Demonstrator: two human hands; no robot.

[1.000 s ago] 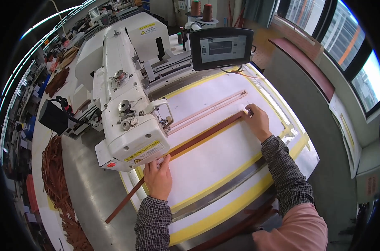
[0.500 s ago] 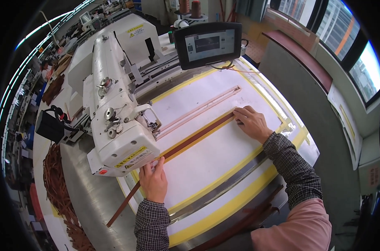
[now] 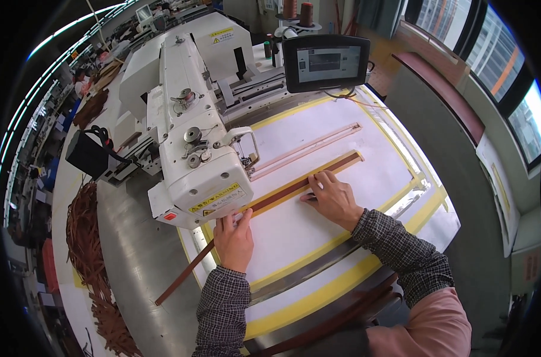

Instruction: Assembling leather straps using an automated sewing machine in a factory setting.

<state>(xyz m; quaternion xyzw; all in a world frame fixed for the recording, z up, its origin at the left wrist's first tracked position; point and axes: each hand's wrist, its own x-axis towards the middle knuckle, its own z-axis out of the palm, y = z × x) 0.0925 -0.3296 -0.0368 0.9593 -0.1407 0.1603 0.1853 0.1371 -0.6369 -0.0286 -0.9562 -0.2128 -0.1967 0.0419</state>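
Brown leather strap (image 3: 294, 187) lies in the white template (image 3: 342, 208) | my left hand (image 3: 235, 238) and right hand (image 3: 333, 196) press it flat, fingers spread, gripping nothing | stitching looks not yet begun under the sewing machine (image 3: 193, 143)

The scene is seen from a single head-worn fisheye view, aimed steeply down and forward over the table (image 3: 354, 137) from close above. The forearms are brought in from the lower edge — the left hand (image 3: 233, 238) and right hand (image 3: 333, 196) lie near the middle. The sewing machine (image 3: 187, 143) and screen (image 3: 327, 59) are placed beyond. Straight edges are bent toward the rim — no second view is given.
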